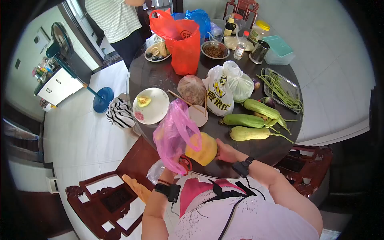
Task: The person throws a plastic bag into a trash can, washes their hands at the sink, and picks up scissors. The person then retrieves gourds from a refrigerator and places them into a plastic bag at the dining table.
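Note:
A large yellow-orange piece of fruit or squash [203, 149] is at the near edge of the round dark table [256, 158]. My right hand [227, 151] presses against its right side. My left hand [171, 172] is mostly hidden behind a pink plastic bag [173, 130], which covers the left part of the yellow piece; its fingers cannot be made out. A red loop [186, 165] shows beside that hand. Just beyond are a small white bowl [197, 116] with chopsticks [179, 97] and a white plate [151, 107] holding a small yellow-green piece [143, 101].
Several green gourds [243, 120] lie to the right, near a tray of long beans [282, 90]. Farther back stand a red bag [186, 50], a white bag [219, 92], and a metal bowl [215, 51]. A person in a striped shirt [114, 20] stands behind the table. Wooden chairs [108, 198] flank me.

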A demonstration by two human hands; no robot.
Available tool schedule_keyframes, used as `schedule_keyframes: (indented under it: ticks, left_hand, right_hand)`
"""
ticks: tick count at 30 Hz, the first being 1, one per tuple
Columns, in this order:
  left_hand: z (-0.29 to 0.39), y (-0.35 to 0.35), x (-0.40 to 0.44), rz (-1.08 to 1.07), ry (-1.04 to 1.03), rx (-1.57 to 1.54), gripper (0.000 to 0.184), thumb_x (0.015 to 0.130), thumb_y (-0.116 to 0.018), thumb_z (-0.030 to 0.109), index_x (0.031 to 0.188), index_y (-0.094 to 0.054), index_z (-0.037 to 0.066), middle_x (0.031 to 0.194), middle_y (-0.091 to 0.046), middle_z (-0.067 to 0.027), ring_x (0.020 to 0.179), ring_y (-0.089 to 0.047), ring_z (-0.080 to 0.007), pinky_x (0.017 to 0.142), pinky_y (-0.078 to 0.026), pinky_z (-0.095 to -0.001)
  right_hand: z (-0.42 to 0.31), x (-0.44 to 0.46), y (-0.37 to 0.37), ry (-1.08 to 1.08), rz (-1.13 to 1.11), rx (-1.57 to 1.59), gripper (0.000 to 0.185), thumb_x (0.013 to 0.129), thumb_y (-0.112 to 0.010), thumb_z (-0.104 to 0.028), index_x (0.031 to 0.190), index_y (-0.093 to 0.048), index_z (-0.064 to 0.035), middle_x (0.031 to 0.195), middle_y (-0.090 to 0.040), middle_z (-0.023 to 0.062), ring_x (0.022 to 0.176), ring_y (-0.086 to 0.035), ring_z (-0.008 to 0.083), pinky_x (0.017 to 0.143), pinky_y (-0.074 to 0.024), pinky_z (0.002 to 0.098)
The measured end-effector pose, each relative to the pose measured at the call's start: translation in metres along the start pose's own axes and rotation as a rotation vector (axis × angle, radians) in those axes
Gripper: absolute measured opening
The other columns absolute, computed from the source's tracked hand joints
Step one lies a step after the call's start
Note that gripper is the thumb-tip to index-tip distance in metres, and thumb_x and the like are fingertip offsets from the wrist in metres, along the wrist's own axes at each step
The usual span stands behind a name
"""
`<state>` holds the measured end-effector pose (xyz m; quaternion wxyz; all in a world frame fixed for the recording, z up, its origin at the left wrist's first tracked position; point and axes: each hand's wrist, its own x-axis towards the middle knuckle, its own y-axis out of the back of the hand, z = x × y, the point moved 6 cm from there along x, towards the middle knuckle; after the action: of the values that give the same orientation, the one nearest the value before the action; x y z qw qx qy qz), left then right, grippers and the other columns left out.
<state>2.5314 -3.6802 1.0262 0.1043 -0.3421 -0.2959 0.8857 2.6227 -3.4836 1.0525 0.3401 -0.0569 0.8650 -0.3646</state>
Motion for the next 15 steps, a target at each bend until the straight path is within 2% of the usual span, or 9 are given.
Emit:
schedule_keyframes:
  ticks: [4,7,10,12,15]
  left_hand:
    - [0.013,0.004,0.037,0.000,0.020,-0.082,0.042,0.079,-0.057,0.022,0.110,-0.037,0.004,0.086,-0.056,-0.0117,0.056,-0.054,-0.0195,0.048,-0.047,-0.0301]
    - [0.030,0.014,0.055,0.017,0.013,-0.126,0.041,0.079,-0.057,0.022,0.109,-0.037,0.004,0.085,-0.056,-0.0112,0.056,-0.054,-0.0194,0.047,-0.046,-0.0302]
    - [0.057,0.016,0.087,0.023,0.007,-0.151,0.040,0.079,-0.057,0.021,0.109,-0.038,0.004,0.084,-0.056,-0.0106,0.056,-0.054,-0.0192,0.046,-0.046,-0.0304]
    - [0.071,0.016,0.104,0.031,-0.002,-0.150,0.040,0.079,-0.057,0.021,0.109,-0.038,0.004,0.083,-0.056,-0.0104,0.056,-0.054,-0.0191,0.046,-0.046,-0.0304]
    - [0.088,0.018,0.120,0.037,-0.006,-0.109,0.039,0.079,-0.056,0.021,0.109,-0.038,0.004,0.083,-0.056,-0.0104,0.055,-0.054,-0.0188,0.046,-0.046,-0.0303]
  right_hand:
    - [-0.022,0.012,-0.005,0.030,0.064,0.007,0.049,0.086,-0.033,-0.048,0.122,-0.037,-0.0149,0.116,-0.046,0.0032,0.103,-0.045,0.0186,0.086,-0.0369,0.0395]
    - [-0.030,0.012,-0.008,0.012,0.110,-0.012,0.046,0.087,-0.033,-0.046,0.124,-0.032,-0.0186,0.119,-0.042,0.0022,0.105,-0.043,0.0194,0.085,-0.0372,0.0402]
    - [-0.048,0.021,-0.012,0.099,0.115,-0.006,0.045,0.087,-0.037,-0.041,0.127,-0.026,-0.0209,0.124,-0.036,0.0016,0.107,-0.042,0.0211,0.085,-0.0377,0.0416]
    - [-0.049,0.028,-0.017,0.135,0.050,0.089,0.049,0.086,-0.042,-0.035,0.128,-0.022,-0.0209,0.127,-0.032,0.0014,0.108,-0.042,0.0230,0.086,-0.0380,0.0427]
    - [-0.051,0.045,-0.020,0.192,0.054,0.107,0.049,0.087,-0.043,-0.030,0.129,-0.021,-0.0208,0.125,-0.033,0.0018,0.108,-0.042,0.0219,0.086,-0.0376,0.0437]
